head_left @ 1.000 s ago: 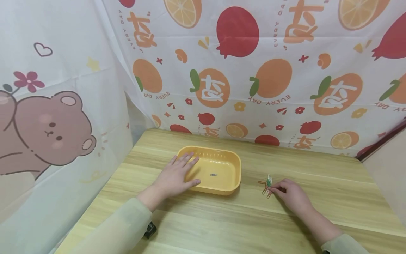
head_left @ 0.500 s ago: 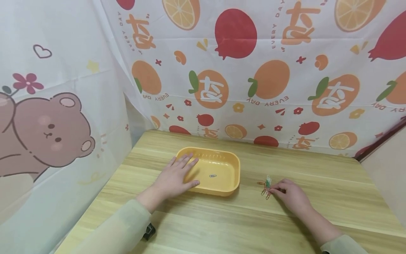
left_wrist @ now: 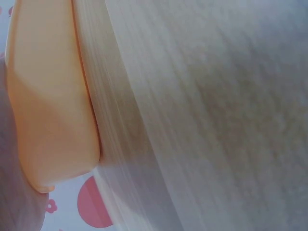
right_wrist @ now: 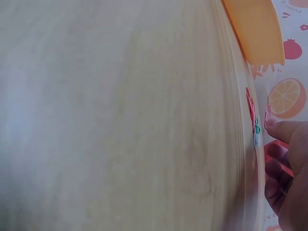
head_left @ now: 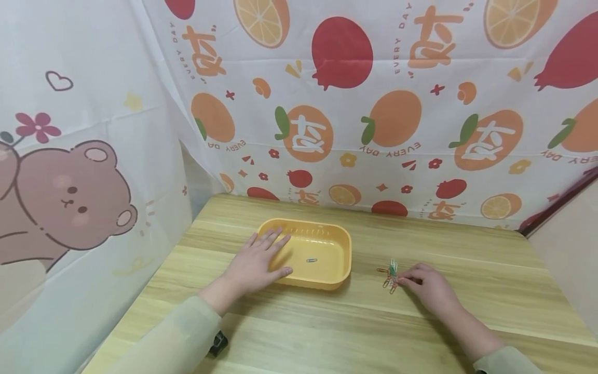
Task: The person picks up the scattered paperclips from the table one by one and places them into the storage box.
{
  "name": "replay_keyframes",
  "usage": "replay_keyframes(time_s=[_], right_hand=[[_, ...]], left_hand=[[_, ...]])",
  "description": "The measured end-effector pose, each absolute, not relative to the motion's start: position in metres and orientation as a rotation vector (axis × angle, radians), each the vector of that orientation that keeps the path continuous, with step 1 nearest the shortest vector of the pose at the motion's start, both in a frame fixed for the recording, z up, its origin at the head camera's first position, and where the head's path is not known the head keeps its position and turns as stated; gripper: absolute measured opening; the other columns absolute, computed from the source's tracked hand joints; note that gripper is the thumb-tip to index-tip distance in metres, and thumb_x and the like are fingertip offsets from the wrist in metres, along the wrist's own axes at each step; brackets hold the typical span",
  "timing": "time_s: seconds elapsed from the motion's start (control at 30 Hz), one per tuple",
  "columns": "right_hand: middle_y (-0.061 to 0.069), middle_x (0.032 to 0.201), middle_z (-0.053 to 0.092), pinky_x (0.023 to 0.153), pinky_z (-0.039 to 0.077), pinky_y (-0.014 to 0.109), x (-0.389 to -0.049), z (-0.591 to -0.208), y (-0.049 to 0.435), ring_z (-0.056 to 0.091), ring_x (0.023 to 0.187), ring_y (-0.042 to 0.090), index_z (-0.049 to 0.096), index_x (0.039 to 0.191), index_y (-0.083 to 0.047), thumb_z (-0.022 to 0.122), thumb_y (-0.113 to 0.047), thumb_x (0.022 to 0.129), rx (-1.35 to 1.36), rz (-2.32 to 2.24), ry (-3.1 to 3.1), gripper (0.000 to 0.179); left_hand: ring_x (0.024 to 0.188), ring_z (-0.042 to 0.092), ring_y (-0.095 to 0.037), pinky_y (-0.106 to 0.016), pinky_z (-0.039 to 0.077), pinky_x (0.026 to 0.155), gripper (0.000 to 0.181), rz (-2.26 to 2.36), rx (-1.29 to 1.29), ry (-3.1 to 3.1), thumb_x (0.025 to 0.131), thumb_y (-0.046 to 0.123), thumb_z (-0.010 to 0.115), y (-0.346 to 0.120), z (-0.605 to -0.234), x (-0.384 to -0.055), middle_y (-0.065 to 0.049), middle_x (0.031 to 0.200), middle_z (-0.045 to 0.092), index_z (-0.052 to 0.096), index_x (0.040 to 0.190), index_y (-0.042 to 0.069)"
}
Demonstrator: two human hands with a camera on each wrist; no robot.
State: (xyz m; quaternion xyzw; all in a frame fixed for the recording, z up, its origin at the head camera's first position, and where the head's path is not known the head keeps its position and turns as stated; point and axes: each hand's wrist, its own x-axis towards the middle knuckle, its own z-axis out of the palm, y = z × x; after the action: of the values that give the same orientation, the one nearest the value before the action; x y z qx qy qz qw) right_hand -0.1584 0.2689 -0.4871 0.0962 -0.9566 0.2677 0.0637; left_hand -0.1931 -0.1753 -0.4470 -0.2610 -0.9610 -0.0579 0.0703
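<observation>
My left hand (head_left: 254, 266) lies over the left side of a yellow plastic tray (head_left: 343, 280), its fingers extended across the rim. Inside the tray is one bluish paper clip (head_left: 311, 260). To the right of the tray, my right hand (head_left: 431, 291) pinches a pink paper clip (right_wrist: 268, 113) between thumb and index finger, as the right wrist view shows. Just beside those fingertips lies a small cluster of paper clips (head_left: 385, 283) in orange-red, green and white. In the left wrist view only the tray's outer side and a blurred edge of the left hand show.
The wooden table (head_left: 327, 337) carries the tray and the clips. A fruit-printed cloth (head_left: 345, 114) hangs along its back edge, and a bear-printed cloth (head_left: 75, 197) hangs on the left. A black object (head_left: 218, 344) shows beside the left sleeve.
The head view has shifted slightly, so the whole scene sits a little lower and further left. Both hands keep nearly the same places over the tray and beside the clips.
</observation>
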Motion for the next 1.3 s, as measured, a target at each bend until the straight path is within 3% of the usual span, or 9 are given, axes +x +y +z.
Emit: replay_keyframes(time_s=[0.33,0.73,0.9,1.1,1.3], right_hand=[[-0.011,0.093,0.066,0.067,0.049,0.029,-0.158,-0.486,0.270,0.057,0.081,0.008,0.078,0.092,-0.025,0.076,-0.026,0.088,0.286,0.821,-2.872,0.004],[-0.013,0.092,0.066,0.066,0.048,0.026,-0.161,-0.482,0.265,0.056,0.078,0.008,0.078,0.092,-0.025,0.075,-0.029,0.090,0.288,0.902,-2.850,0.005],[-0.008,0.096,0.068,0.069,0.050,0.028,-0.163,-0.476,0.262,0.058,0.082,0.011,0.078,0.096,-0.022,0.072,-0.030,0.092,0.233,1.023,-2.852,0.011],[-0.005,0.101,0.068,0.078,0.051,0.035,-0.166,-0.471,0.258,0.061,0.091,0.015,0.077,0.102,-0.020,0.067,-0.037,0.095,0.155,1.128,-2.867,0.021],[-0.004,0.103,0.069,0.072,0.050,0.033,-0.170,-0.466,0.251,0.059,0.088,0.017,0.077,0.106,-0.021,0.067,-0.042,0.094,0.070,1.231,-2.874,0.026]], left_hand=[[0.150,0.020,-0.028,-0.054,0.012,0.121,0.083,-0.206,-0.776,-2.890,0.092,0.069,0.047,-0.175,-0.450,-0.194,-0.005,0.164,0.023,0.027,0.158,0.023],[0.150,0.021,-0.028,-0.055,0.017,0.120,0.085,-0.196,-0.778,-2.884,0.092,0.075,0.040,-0.176,-0.449,-0.194,-0.005,0.164,0.023,0.026,0.158,0.024],[0.150,0.021,-0.028,-0.055,0.016,0.120,0.085,-0.185,-0.778,-2.891,0.092,0.076,0.038,-0.176,-0.448,-0.193,-0.005,0.164,0.023,0.026,0.158,0.024],[0.149,0.022,-0.029,-0.056,0.017,0.119,0.083,-0.192,-0.785,-2.878,0.092,0.070,0.046,-0.175,-0.447,-0.193,-0.006,0.163,0.025,0.029,0.158,0.022],[0.150,0.021,-0.028,-0.056,0.016,0.120,0.083,-0.199,-0.778,-2.887,0.092,0.070,0.047,-0.175,-0.448,-0.193,-0.005,0.164,0.024,0.028,0.158,0.023]])
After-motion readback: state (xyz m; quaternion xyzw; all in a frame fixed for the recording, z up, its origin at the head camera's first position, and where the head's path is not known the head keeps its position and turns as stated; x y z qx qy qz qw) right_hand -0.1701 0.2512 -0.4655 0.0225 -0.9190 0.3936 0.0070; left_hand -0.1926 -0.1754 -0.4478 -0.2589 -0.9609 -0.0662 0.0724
